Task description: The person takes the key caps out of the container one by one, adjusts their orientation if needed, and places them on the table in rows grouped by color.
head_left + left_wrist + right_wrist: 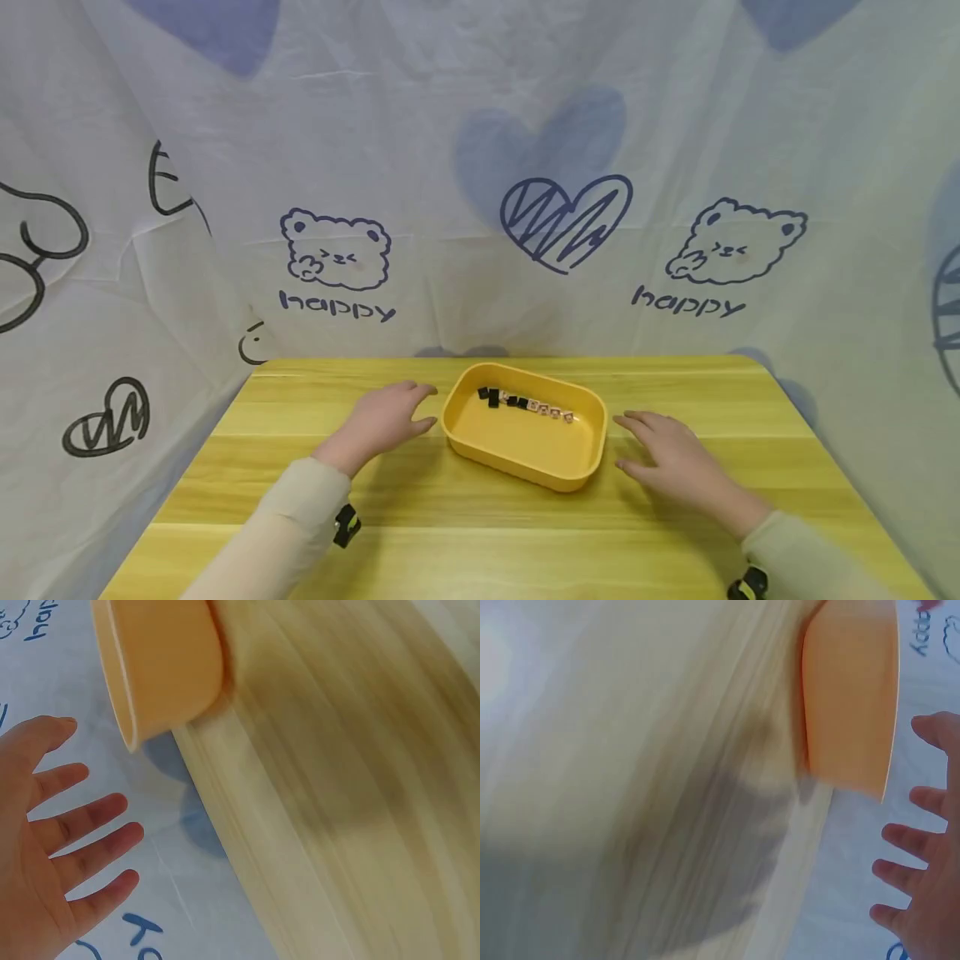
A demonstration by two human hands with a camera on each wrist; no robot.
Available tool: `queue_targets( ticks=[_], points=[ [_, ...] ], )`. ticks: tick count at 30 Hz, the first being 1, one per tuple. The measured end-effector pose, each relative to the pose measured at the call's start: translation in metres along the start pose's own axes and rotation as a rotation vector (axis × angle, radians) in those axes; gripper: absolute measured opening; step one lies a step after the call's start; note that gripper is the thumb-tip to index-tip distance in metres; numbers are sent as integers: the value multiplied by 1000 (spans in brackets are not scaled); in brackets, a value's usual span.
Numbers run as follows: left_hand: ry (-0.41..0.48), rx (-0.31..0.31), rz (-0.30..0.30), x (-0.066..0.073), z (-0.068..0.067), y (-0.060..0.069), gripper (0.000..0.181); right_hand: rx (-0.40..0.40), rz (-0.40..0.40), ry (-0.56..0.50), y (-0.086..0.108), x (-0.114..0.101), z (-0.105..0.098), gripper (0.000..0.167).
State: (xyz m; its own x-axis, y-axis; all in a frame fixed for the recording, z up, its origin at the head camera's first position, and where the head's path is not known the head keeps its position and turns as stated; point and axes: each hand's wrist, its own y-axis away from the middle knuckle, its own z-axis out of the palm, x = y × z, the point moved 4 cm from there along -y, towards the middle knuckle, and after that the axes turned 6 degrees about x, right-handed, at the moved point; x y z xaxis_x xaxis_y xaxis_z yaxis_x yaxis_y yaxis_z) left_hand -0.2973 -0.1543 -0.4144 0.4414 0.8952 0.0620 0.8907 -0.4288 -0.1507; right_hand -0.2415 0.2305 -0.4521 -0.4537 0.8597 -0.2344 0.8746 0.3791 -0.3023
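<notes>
A yellow rectangular tray with rounded corners (525,467) sits slightly turned near the back of the table. Inside it, a row of small black pieces (493,398) and pale pinkish cubes (543,409) lies along the far wall; their exact kind is too small to tell. To the tray's left, my left hand (382,419) hovers with fingers spread and holds nothing. My right hand (671,457) is off the tray's right end, fingers apart, also holding nothing. Both wrist views show a gap between the fingers and the tray wall.
The wood-grain table (510,550) extends around the tray on all sides. Behind it and at both sides hangs a pale cloth (465,308) printed with hearts, bears and lettering. Dark straps with small devices (347,525) sit at both wrists.
</notes>
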Motion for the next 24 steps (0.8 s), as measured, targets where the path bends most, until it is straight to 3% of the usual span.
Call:
queue_targets(
  ticks=[4, 14, 24],
  points=[
    [41, -37, 10, 10, -4, -11, 48, -12, 13, -18, -2, -10, 5, 66],
    [123, -137, 103, 43, 0, -42, 48, -83, 121, -89, 3, -15, 19, 87],
    [144, -244, 170, 65, 10, -72, 47, -135, 223, -331, 8, -17, 33, 82]
  ],
)
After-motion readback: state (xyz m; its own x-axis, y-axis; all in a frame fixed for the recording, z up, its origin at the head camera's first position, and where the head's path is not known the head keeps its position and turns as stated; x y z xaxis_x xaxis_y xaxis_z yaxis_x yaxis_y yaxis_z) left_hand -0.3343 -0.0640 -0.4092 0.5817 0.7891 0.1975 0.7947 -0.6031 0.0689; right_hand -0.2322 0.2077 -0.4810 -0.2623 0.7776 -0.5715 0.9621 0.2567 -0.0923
